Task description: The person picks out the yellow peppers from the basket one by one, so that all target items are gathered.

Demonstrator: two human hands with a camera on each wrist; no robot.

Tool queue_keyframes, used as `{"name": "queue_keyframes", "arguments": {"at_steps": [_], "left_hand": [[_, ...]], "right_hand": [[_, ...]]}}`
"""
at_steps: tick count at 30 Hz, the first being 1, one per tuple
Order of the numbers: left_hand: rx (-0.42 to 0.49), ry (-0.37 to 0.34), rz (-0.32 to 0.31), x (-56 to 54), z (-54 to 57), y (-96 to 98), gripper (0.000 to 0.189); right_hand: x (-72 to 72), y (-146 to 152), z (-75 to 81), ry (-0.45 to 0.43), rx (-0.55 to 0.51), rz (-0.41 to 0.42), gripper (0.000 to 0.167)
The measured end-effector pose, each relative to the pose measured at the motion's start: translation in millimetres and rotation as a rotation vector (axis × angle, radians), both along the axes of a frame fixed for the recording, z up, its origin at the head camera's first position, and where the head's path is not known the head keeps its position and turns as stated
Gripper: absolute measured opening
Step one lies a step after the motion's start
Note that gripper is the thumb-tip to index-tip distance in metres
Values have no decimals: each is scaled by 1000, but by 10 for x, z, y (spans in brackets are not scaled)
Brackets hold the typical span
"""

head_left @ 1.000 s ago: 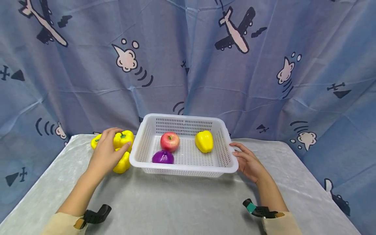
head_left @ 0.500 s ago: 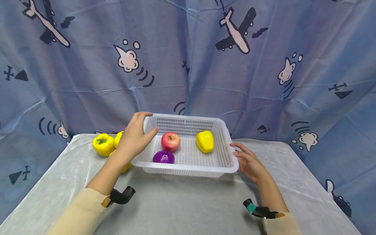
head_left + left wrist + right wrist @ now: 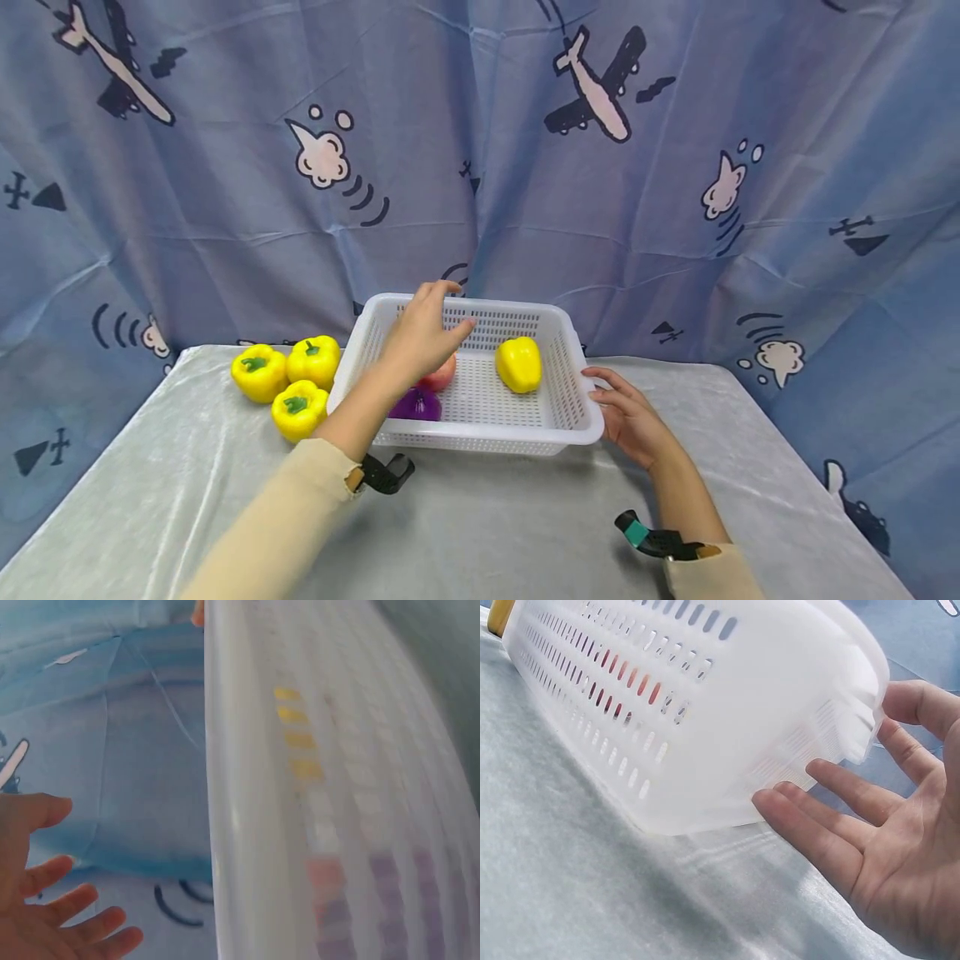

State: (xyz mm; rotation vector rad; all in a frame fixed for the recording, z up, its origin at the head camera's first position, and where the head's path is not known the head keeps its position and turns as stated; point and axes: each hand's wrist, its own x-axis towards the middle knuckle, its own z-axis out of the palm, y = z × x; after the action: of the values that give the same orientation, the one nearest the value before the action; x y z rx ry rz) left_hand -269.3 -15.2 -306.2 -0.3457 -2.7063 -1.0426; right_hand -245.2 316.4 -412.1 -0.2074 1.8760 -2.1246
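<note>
A white plastic basket (image 3: pixel 480 433) stands on the table with a red apple (image 3: pixel 442 375), a purple onion (image 3: pixel 420 405) and a yellow bell pepper (image 3: pixel 519 365) inside. My left hand (image 3: pixel 423 333) is over the basket's left half, fingers spread and holding nothing; it partly covers the apple. In the left wrist view, that left hand (image 3: pixel 67 900) appears beyond the basket's rim (image 3: pixel 232 780). At the right end, my right hand (image 3: pixel 633 421) holds the basket's rim between thumb and index finger. The right wrist view shows the other fingers (image 3: pixel 832 817) against or near the outer wall.
To the left of the basket, three yellow bell peppers (image 3: pixel 296 410) sit close together on the table. A pale grey cloth (image 3: pixel 480 525) covers the tabletop. Behind it hangs a blue curtain (image 3: pixel 420 167) with airplane prints.
My left hand has moved right, from the yellow bell peppers at the left to over the basket, uncovering those peppers. The right hand stays at the basket's right end.
</note>
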Motion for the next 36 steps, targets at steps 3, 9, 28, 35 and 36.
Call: {"name": "queue_keyframes", "arguments": {"at_steps": [3,9,28,35,36], "left_hand": [[0,-22,-17,-48,6,200,54],[-8,-86,-66,-119,-31,558,56],[238,-211,-110,-436,-329,997,49],[187,-246,-91,-477,-537,1059,53],[180,-250,-89,-479,-556,1060,54]], "right_hand": [[1,19,17,2,7,-9,26],[25,16,20,2,30,-15,26],[28,-28,-10,25,12,-15,27],[44,-21,-13,12,22,-32,27],[46,-23,-11,14,21,-34,27]]}}
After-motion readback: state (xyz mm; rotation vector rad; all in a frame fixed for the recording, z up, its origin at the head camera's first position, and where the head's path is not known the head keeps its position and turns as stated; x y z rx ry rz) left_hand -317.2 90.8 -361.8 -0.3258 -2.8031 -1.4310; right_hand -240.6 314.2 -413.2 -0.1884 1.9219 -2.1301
